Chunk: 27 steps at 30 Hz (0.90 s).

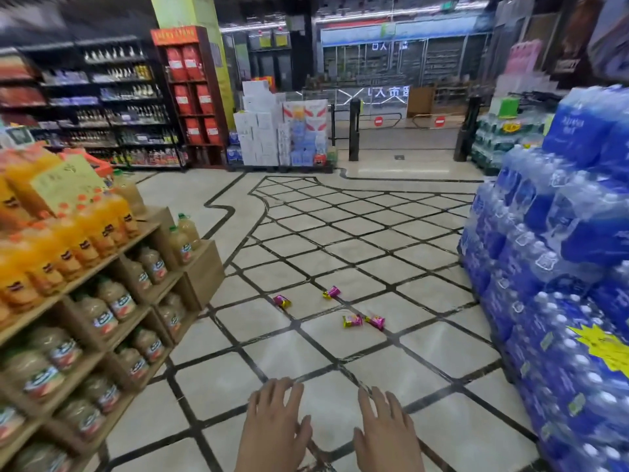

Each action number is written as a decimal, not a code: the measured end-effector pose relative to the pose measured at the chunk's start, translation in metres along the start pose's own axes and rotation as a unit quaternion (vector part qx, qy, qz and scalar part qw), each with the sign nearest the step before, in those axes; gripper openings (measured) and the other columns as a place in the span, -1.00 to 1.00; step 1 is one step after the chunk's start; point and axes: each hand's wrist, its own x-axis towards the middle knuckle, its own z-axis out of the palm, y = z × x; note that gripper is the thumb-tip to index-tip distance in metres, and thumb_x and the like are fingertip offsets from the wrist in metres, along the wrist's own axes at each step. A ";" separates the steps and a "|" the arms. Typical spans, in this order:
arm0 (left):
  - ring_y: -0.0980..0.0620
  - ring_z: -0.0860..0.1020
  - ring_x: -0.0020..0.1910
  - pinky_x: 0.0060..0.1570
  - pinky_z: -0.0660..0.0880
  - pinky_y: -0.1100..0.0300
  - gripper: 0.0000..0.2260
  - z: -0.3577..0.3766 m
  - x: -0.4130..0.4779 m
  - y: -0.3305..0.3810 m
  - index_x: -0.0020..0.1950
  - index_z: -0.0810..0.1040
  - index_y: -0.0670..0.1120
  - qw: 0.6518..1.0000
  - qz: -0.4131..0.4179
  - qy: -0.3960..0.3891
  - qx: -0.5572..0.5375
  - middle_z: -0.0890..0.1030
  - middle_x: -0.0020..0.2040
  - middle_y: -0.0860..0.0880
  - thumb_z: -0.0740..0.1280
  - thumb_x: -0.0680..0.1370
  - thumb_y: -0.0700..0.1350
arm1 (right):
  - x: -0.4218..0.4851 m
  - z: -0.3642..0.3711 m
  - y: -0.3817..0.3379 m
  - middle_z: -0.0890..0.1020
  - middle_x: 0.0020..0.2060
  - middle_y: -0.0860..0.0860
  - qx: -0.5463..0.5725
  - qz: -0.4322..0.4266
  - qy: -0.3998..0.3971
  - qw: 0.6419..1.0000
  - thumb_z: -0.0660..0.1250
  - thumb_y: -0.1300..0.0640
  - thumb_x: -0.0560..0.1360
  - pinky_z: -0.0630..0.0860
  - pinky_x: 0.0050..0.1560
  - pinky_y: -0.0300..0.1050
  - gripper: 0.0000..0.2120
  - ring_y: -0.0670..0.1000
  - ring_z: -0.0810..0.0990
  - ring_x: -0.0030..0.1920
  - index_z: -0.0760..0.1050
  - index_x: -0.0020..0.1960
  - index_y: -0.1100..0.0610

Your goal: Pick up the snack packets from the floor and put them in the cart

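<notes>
Several small pink-and-yellow snack packets lie on the tiled floor ahead of me: one at the left (pixel 282 301), one further back (pixel 332 292), and two close together (pixel 352 321) (pixel 375 321). My left hand (pixel 277 424) and my right hand (pixel 384 430) are held out low in front of me, palms down, fingers spread, holding nothing. Both hands are well short of the packets. No cart is in view.
A wooden shelf of orange and pale juice bottles (pixel 102 287) lines the left. Stacked blue packs of bottled water (pixel 561 284) stand on the right. The cream floor with black lines (pixel 340 233) runs ahead to entry gates (pixel 377 122) and stacked boxes (pixel 272 131).
</notes>
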 end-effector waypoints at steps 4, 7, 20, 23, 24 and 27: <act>-0.13 0.61 0.09 -0.06 0.61 -0.07 -0.60 0.005 0.059 -0.022 0.18 0.47 0.09 0.999 -0.047 -0.014 0.005 0.61 0.14 0.02 0.25 0.38 0.17 | 0.074 -0.004 0.000 0.70 0.04 0.06 -0.009 -0.019 -0.004 1.000 0.66 -0.08 -0.12 0.66 -0.26 0.13 -0.23 0.19 0.70 -0.02 0.69 0.09 0.07; -0.12 0.61 0.11 -0.04 0.60 -0.07 -0.60 0.017 0.092 -0.044 0.18 0.57 0.07 0.997 -0.071 -0.038 0.012 0.61 0.16 0.04 0.25 0.40 0.18 | 0.123 -0.002 -0.005 0.69 0.06 0.06 -0.011 -0.034 -0.013 0.999 0.64 -0.08 -0.06 0.65 -0.30 0.10 -0.26 0.18 0.69 -0.01 0.68 0.11 0.06; -0.08 0.64 0.04 -0.11 0.62 -0.02 -0.55 0.080 0.313 -0.192 0.16 0.52 0.11 0.995 -0.065 -0.072 -0.010 0.62 0.09 0.05 0.29 0.34 0.26 | 0.377 0.021 -0.046 0.67 0.07 0.07 -0.026 -0.032 -0.016 0.999 0.67 -0.05 -0.03 0.65 -0.27 0.11 -0.18 0.20 0.69 0.01 0.56 0.20 0.08; -0.06 0.63 0.07 -0.05 0.62 -0.02 -0.56 0.079 0.373 -0.224 0.20 0.53 0.12 0.995 -0.060 -0.075 -0.016 0.63 0.10 0.07 0.25 0.40 0.27 | 0.436 0.008 -0.061 0.65 0.12 0.07 -0.044 -0.022 0.001 0.999 0.63 -0.05 0.05 0.65 -0.16 0.13 -0.20 0.20 0.66 0.06 0.49 0.24 0.09; -0.04 0.62 0.10 -0.01 0.61 0.00 -0.57 0.079 0.394 -0.233 0.24 0.51 0.13 0.996 -0.052 -0.074 -0.015 0.62 0.12 0.08 0.23 0.44 0.27 | 0.456 0.003 -0.065 0.64 0.14 0.07 -0.047 -0.023 0.014 0.999 0.61 -0.04 0.12 0.65 -0.09 0.15 -0.23 0.21 0.64 0.11 0.46 0.28 0.09; -0.03 0.53 0.24 0.18 0.52 0.00 -0.58 0.083 0.452 -0.253 0.33 0.47 0.13 0.997 -0.035 -0.071 -0.024 0.57 0.24 0.09 0.12 0.56 0.26 | 0.507 -0.007 -0.077 0.61 0.21 0.06 -0.046 -0.001 0.040 0.998 0.57 0.01 0.28 0.63 0.07 0.16 -0.35 0.21 0.60 0.22 0.49 0.32 0.09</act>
